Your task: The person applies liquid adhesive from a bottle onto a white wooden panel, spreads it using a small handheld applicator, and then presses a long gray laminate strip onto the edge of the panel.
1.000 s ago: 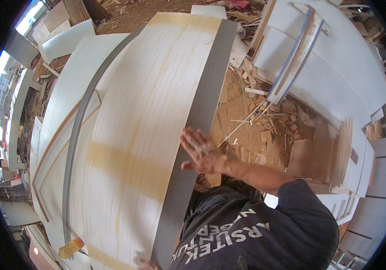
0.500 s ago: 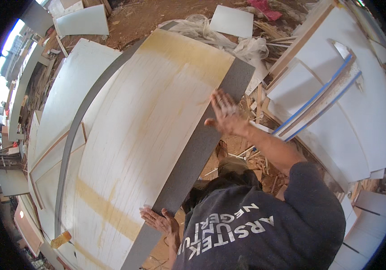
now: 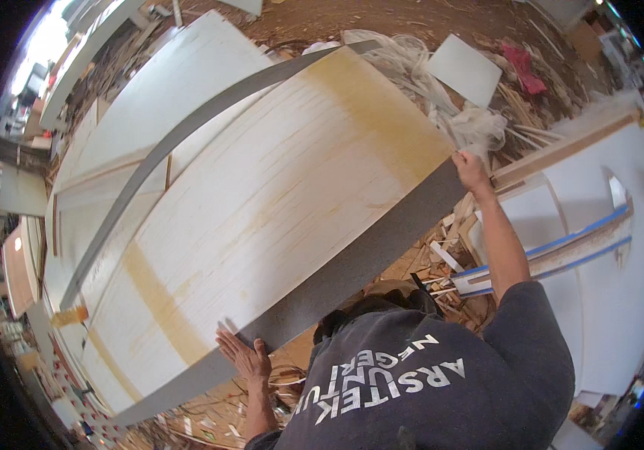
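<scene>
Board (image 3: 277,217), long axis lower left to upper right, is gripped at its right corner by right hand (image 3: 472,172); grey edge (image 3: 352,266), lower centre, is touched by flat, spread left hand (image 3: 247,355).

Panel (image 3: 277,202): off-white with fine tan lengthwise streaks (yellowish bands (image 3: 158,300) cross it). Edge face (image 3: 367,251): dark grey. Shirt (image 3: 517,360): black, white lettering (image 3: 370,384).
</scene>
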`<action>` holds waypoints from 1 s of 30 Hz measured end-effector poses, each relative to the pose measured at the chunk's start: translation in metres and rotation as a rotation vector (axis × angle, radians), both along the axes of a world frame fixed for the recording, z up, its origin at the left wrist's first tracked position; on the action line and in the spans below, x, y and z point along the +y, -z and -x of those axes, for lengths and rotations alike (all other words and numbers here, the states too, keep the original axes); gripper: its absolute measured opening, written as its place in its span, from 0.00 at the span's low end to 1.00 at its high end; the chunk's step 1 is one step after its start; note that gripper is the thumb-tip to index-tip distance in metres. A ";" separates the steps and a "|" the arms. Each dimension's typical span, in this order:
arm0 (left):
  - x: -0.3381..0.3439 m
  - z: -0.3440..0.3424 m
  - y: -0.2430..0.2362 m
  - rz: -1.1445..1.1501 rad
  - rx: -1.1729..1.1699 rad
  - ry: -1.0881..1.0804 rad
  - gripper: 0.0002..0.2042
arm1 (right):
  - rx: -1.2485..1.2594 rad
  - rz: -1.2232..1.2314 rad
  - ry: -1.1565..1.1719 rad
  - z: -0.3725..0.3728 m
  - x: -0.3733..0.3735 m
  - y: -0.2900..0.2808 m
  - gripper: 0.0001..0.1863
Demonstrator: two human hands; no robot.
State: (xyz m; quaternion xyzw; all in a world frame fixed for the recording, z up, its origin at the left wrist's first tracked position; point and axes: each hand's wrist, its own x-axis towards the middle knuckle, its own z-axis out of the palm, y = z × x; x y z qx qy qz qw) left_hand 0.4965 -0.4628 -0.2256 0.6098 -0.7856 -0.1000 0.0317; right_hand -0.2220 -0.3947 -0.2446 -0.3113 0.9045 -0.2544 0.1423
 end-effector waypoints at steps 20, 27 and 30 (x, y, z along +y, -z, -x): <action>0.023 0.013 0.013 0.262 -0.167 -0.167 0.45 | -0.599 0.061 -0.171 0.111 -0.065 -0.043 0.17; 0.176 0.105 0.022 0.193 -0.330 -0.766 0.47 | -0.183 0.321 -0.558 0.146 -0.319 -0.023 0.21; 0.243 0.236 -0.023 0.033 -0.186 -0.641 0.46 | -0.073 0.348 -0.679 0.147 -0.407 -0.009 0.25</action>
